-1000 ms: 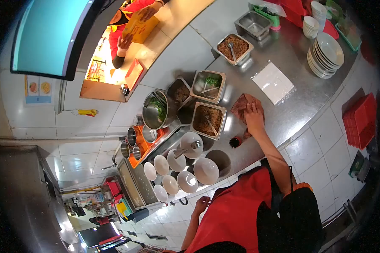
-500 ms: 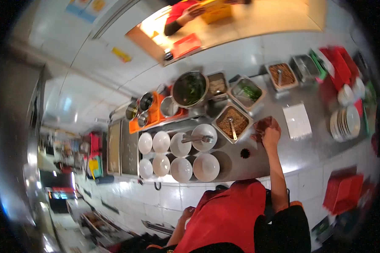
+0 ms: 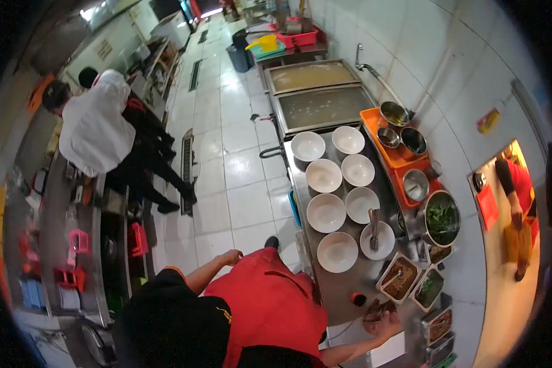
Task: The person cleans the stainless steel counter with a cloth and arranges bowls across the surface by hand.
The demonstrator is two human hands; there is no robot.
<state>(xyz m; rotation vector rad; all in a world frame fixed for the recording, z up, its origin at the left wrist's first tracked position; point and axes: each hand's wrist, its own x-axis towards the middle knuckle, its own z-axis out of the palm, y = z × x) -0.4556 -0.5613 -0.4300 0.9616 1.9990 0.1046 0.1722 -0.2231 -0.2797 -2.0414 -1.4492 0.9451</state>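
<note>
My right hand (image 3: 387,324) is closed on a crumpled brown cloth (image 3: 374,314) lying on the steel counter (image 3: 340,288). Beside the cloth stands a small dark brush-like thing with a red rim (image 3: 359,299). A white sheet (image 3: 389,351) lies partly under my right forearm. My left hand (image 3: 230,257) hangs over the floor by the red apron, its fingers curled in with nothing visible in them. Several white bowls (image 3: 338,252) stand in two rows, and a fork and other utensils (image 3: 373,230) rest in the nearest right one.
Metal food trays (image 3: 400,278) and a pot of greens (image 3: 441,219) line the wall side. Orange trays (image 3: 383,135) hold metal pots. Two basins (image 3: 319,107) lie beyond the bowls. Two people (image 3: 98,122) stand at the left shelves; another person's hand (image 3: 517,219) shows through the hatch.
The view has swung left, bringing the aisle and two people into sight. My right hand stays on the brown cloth, and my left hand remains beside the apron.
</note>
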